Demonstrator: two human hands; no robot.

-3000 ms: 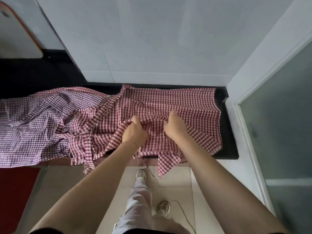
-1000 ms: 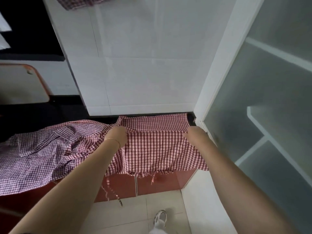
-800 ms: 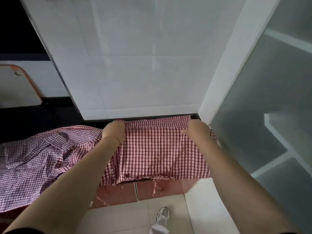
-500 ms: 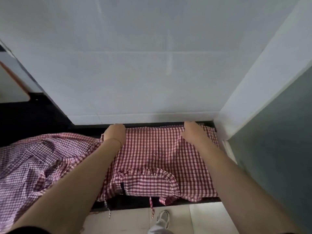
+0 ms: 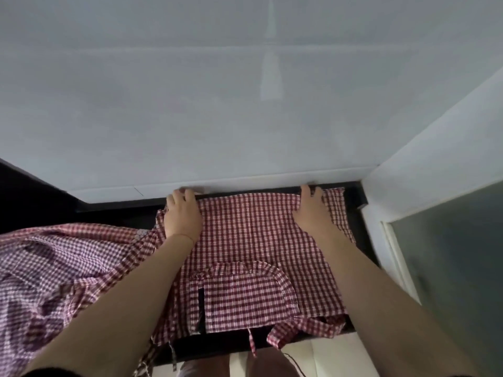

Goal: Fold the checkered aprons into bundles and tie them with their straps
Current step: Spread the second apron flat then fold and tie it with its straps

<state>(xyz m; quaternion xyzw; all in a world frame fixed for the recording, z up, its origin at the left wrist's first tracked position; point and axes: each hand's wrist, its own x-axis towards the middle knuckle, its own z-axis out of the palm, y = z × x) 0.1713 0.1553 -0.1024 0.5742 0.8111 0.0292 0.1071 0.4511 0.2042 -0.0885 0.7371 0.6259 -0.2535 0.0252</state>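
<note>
A white wall (image 5: 245, 118) stands behind a black counter (image 5: 122, 210). The red checkered apron (image 5: 253, 240) lies flat on the counter. The left hand (image 5: 182, 216) and right hand (image 5: 310, 210) press its far edge, fingers straight.

Apron (image 5: 253, 240) spread on counter (image 5: 119, 210), wall (image 5: 245, 104) behind. Left hand (image 5: 182, 216) on far-left edge, right hand (image 5: 311, 210) on far-right. Second apron (image 5: 62, 268) heaped left, touching first.
</note>
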